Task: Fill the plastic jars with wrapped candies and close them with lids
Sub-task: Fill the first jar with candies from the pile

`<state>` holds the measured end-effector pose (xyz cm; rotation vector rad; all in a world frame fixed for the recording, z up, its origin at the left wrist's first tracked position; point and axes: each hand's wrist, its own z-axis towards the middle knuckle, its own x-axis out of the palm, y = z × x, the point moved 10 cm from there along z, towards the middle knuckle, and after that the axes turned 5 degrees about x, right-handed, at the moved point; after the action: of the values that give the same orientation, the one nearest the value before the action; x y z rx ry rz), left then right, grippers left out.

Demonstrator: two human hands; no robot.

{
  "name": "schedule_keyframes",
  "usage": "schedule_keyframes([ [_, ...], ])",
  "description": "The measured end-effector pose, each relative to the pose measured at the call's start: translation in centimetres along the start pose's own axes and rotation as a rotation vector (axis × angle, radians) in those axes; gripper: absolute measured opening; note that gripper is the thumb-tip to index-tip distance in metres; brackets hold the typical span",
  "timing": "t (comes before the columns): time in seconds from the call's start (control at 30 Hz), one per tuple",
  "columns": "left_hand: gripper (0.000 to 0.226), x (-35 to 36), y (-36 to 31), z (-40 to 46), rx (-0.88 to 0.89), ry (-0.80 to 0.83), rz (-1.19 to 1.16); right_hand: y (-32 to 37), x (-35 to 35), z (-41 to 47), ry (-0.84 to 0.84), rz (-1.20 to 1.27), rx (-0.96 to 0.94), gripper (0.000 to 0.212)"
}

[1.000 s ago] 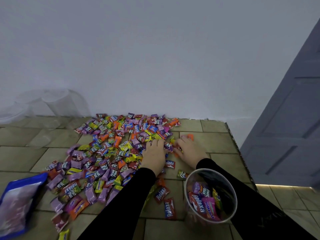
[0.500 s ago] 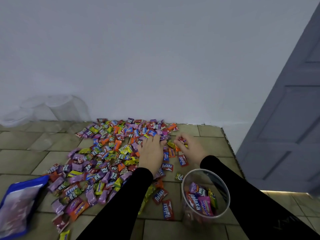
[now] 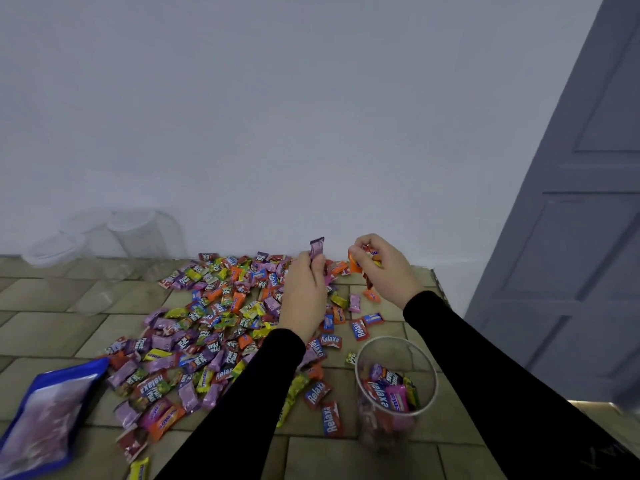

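A wide pile of wrapped candies [image 3: 207, 327] in purple, red, yellow and orange covers the tiled table top. My left hand [image 3: 304, 292] is raised above the pile's right side and grips candies, a purple wrapper [image 3: 317, 249] sticking up from its fingers. My right hand [image 3: 384, 268] is raised beside it and grips several candies, an orange one [image 3: 355, 264] showing at its left. A clear open plastic jar [image 3: 396, 386] stands near the front right, below my right forearm, partly filled with candies.
Several clear empty jars [image 3: 138, 233] and lids [image 3: 52, 251] stand at the back left against the white wall. A blue candy bag [image 3: 45, 417] lies at the front left. The table's right edge [image 3: 440, 285] runs just beyond my right hand. A grey door [image 3: 581, 202] stands at right.
Both hands were flat on the pile gathering candies; now both have lifted off the table with candies held in their fingers. A few candies lie scattered where the hands were.
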<state>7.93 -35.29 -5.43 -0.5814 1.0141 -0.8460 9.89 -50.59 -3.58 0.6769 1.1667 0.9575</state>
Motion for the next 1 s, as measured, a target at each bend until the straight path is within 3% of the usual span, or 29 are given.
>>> schedule_keyframes([
  [0.47, 0.020, -2.2, -9.3, -4.7, 0.030, -0.052, -0.515, 4.8, -4.1, -7.0, -0.176, 0.282, 0.006, 0.015],
  [1.0, 0.016, -0.6, -9.7, -10.1, 0.047, -0.022, -0.476, 4.5, -4.8, -13.0, -0.281, 0.208, 0.072, 0.022],
])
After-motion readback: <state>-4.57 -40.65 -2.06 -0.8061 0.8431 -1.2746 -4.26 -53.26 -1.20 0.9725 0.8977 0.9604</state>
